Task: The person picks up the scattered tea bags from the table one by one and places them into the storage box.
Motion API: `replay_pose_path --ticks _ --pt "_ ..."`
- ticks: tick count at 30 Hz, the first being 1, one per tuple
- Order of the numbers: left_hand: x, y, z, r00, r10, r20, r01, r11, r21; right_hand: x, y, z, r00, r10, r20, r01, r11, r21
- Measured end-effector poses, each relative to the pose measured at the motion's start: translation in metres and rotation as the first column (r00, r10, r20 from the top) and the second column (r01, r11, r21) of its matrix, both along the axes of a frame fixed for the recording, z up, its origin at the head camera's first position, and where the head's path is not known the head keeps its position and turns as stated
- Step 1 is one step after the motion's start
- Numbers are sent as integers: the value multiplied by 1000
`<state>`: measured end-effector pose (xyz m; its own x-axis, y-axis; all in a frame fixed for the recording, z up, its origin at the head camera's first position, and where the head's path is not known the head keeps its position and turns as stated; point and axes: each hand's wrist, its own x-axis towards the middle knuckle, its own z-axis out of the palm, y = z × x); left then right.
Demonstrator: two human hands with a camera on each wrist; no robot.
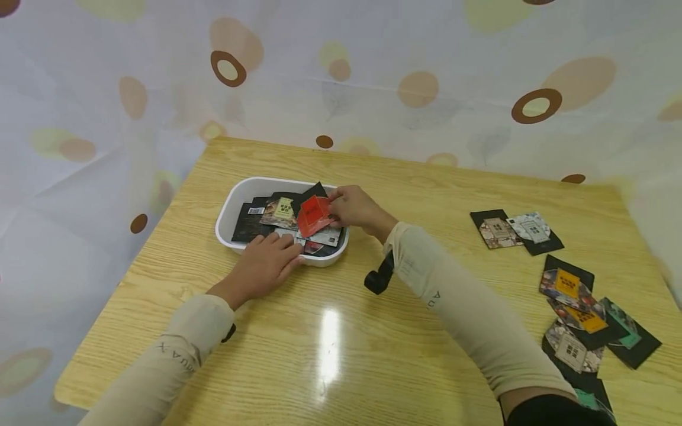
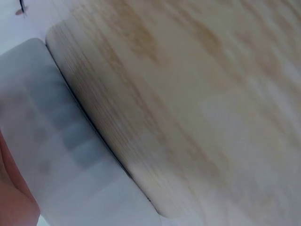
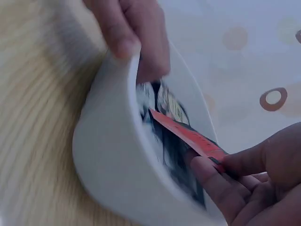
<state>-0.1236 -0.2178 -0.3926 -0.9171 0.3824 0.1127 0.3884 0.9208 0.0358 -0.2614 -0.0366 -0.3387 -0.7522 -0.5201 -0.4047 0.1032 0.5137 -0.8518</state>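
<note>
A white plastic bin (image 1: pixel 250 188) stands on the wooden table, filled with flat black packets bearing coloured labels. My right hand (image 1: pixel 356 207) pinches a packet with a red label (image 1: pixel 313 214) by its right edge, between thumb and fingers, as the right wrist view shows. That packet slants over the others inside the bin. At the near side, my left hand (image 1: pixel 266 263) holds the bin's rim, thumb outside and fingers within. Under the red one lie a packet with a yellow label (image 1: pixel 284 208) and a dark packet with a barcode (image 1: pixel 250 222).
Two packets, one with a brown label (image 1: pixel 499 231) and one with a silver label (image 1: pixel 533 229), overlap at the table's right. Nearer me lies a loose group with orange (image 1: pixel 567 284), green (image 1: pixel 630 332) and beige labels. A patterned cloth (image 1: pixel 373 77) hangs behind the table.
</note>
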Motion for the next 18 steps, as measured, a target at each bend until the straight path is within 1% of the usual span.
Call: replay_pose_path --ticks 3,5,6,7,8,10,12,13,15,18 --pt "-2 2 -1 1000 -8 -11 8 1000 -2 3 -16 -3 998 -36 46 38 998 -53" --pt "-3 2 -1 1000 -16 -26 16 1000 2 5 -25 -5 996 -15 90 25 993 -116" --pt "-4 3 -1 999 -20 -33 20 1000 5 6 -28 -6 993 15 113 3 987 -159" --pt "-4 3 -2 999 -24 -39 24 1000 8 7 -29 -6 992 59 113 -38 982 -183" --pt "-4 4 -2 999 -24 -42 24 1000 8 7 -28 -7 989 106 106 -83 974 -210" --pt "-3 5 -3 999 -18 -31 18 1000 5 7 -22 -7 979 195 56 -176 952 -251" --pt "-1 5 -3 1000 -3 -11 3 1000 -3 6 -6 -3 969 245 -41 -247 937 -247" --pt "0 5 -3 1000 6 2 -6 1000 -5 5 5 0 963 250 -97 -266 937 -225" --pt "3 3 -2 1000 22 20 -22 1000 -6 -1 36 7 959 226 -169 -257 946 -196" --pt "6 -1 0 999 36 17 -36 999 -3 -20 100 14 960 141 -244 -169 981 -97"
